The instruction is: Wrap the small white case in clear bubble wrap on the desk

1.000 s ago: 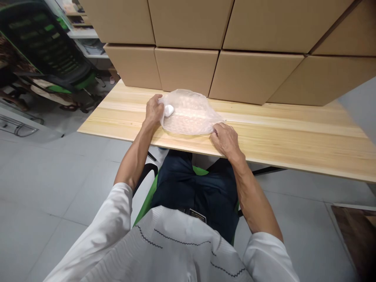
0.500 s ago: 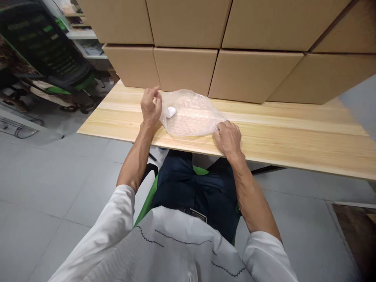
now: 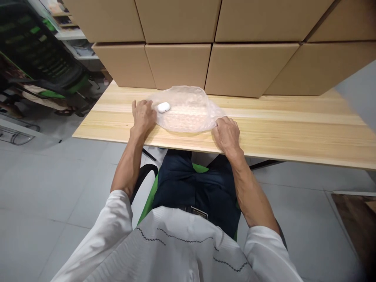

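A clear sheet of bubble wrap point(image 3: 188, 113) lies spread on the wooden table, stretched between my two hands. On its left part rests a small white rounded case point(image 3: 163, 107), like an earbud case. My left hand point(image 3: 143, 115) has its fingers closed on the wrap's left end, just beside the case. At the opposite end, my right hand point(image 3: 227, 135) grips the wrap's lower right corner with curled fingers, close to the table's front edge.
Stacked cardboard boxes point(image 3: 179, 66) form a wall along the back of the wooden table point(image 3: 293, 131). To the left stands a black and green mesh chair point(image 3: 44, 47), with a white shelf point(image 3: 70, 35) behind it. My legs are under the table's front edge.
My left hand has moved left and down, closing on the wrap's end. The wrap lies flatter and the white case shows more fully. My right hand has hardly moved.
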The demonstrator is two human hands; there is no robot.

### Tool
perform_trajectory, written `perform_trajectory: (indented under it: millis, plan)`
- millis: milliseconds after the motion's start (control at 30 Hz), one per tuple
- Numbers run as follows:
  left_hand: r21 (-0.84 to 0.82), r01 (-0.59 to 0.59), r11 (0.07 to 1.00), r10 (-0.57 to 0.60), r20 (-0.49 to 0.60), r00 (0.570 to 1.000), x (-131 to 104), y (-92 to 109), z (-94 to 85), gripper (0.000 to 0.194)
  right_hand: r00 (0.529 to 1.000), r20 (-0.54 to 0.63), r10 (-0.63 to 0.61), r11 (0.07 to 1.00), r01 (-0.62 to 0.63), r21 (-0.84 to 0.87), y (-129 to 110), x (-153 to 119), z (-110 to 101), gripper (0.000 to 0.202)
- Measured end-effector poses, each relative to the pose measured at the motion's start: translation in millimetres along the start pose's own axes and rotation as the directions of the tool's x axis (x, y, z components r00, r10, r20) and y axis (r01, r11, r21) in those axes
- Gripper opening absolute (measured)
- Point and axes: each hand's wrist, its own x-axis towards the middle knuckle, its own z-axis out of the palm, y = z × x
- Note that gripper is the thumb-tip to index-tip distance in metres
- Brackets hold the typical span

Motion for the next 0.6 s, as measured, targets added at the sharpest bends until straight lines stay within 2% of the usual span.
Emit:
perform_trajectory:
  millis: [67,133,200,267,333,400,467,533,600]
  plan:
    - [-0.008,0.096,0.995,-0.096,-0.024,0.995,-5.4,-13.8,-3.3,0.043,1.0,0.003,0.002,1.0,-0.002,-0.005,-1.1,0.1,-0.4,0.023]
    - [-0.054,0.095,0.994,-0.1,-0.096,0.99,-13.0,-18.2,-11.4,0.044,1.0,0.015,0.005,1.0,-0.005,-0.016,-1.5,-0.1,-1.4,0.024]
    - [-0.114,-0.008,0.994,-0.013,-0.183,0.983,-20.4,-10.3,-22.8,0.041,0.999,0.032,0.0,1.0,0.001,-0.023,-0.7,-0.6,-2.2,0.024]
    - [-0.171,-0.171,0.97,0.136,-0.199,0.97,-24.1,7.8,-33.5,0.036,0.999,0.029,-0.018,1.0,0.019,-0.021,1.5,-1.4,-2.2,0.024]
    - [-0.218,-0.313,0.924,0.288,-0.139,0.947,-22.0,29.5,-39.0,0.036,0.999,0.005,-0.037,0.999,0.037,-0.015,4.3,-2.1,-1.2,0.023]
    - [-0.232,-0.378,0.896,0.382,-0.033,0.924,-15.6,46.7,-37.7,0.04,0.999,-0.02,-0.045,0.999,0.045,-0.016,6.8,-2.4,0.4,0.022]
    - [-0.205,-0.342,0.917,0.367,0.099,0.925,-8.9,54.2,-30.8,0.05,0.998,-0.025,-0.05,0.999,0.05,-0.007,8.3,-2.3,1.9,0.022]
    - [-0.171,-0.281,0.944,0.313,0.203,0.928,-5.4,51.8,-21.9,0.059,0.997,-0.017,-0.069,0.997,0.07,0.037,8.3,-2.2,2.9,0.027]
    - [-0.166,-0.244,0.956,0.279,0.236,0.931,-4.9,43.8,-14.6,0.061,0.993,-0.009,-0.115,0.987,0.116,0.114,7.0,-2.2,3.3,0.035]
